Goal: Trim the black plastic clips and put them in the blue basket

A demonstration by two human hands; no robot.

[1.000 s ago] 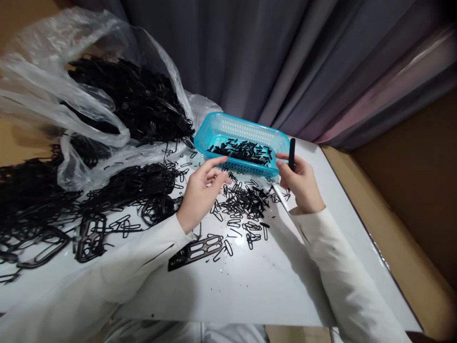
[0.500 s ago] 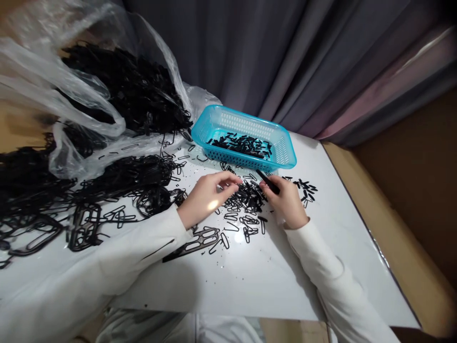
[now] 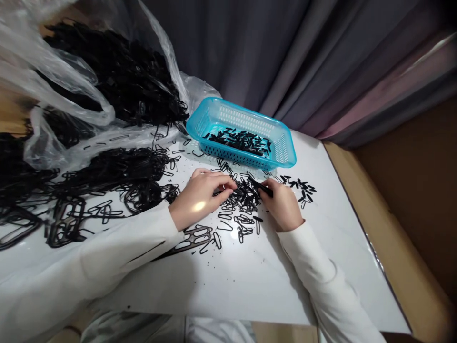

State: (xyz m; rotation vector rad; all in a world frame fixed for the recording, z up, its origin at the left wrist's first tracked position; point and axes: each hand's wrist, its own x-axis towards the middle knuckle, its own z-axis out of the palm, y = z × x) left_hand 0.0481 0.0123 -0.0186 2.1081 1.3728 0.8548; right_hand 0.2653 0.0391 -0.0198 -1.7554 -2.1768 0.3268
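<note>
My left hand (image 3: 202,193) is over the left side of a heap of small black plastic pieces (image 3: 246,195) on the white table. Its fingers curl, with thumb and index tips close together. Whatever may be between them is too small to make out. At the heap's right side, my right hand (image 3: 283,205) grips a slim black tool (image 3: 260,186), tweezers by its shape. The tool's tip points left into the heap. Just beyond stands a blue perforated basket (image 3: 241,107), with many black pieces (image 3: 243,140) on its bottom.
A clear plastic bag (image 3: 82,95) spills black plastic parts (image 3: 117,71) at the left. Tangled black frames (image 3: 67,219) lie below it. Loose black pieces (image 3: 303,188) are scattered to the right of my right hand. A grey curtain (image 3: 243,52) hangs behind the basket.
The view has shifted slightly. My right hand has moved left with the tool, whose tip is now lower over the heap. My left hand stays beside the heap with fingers curled.
</note>
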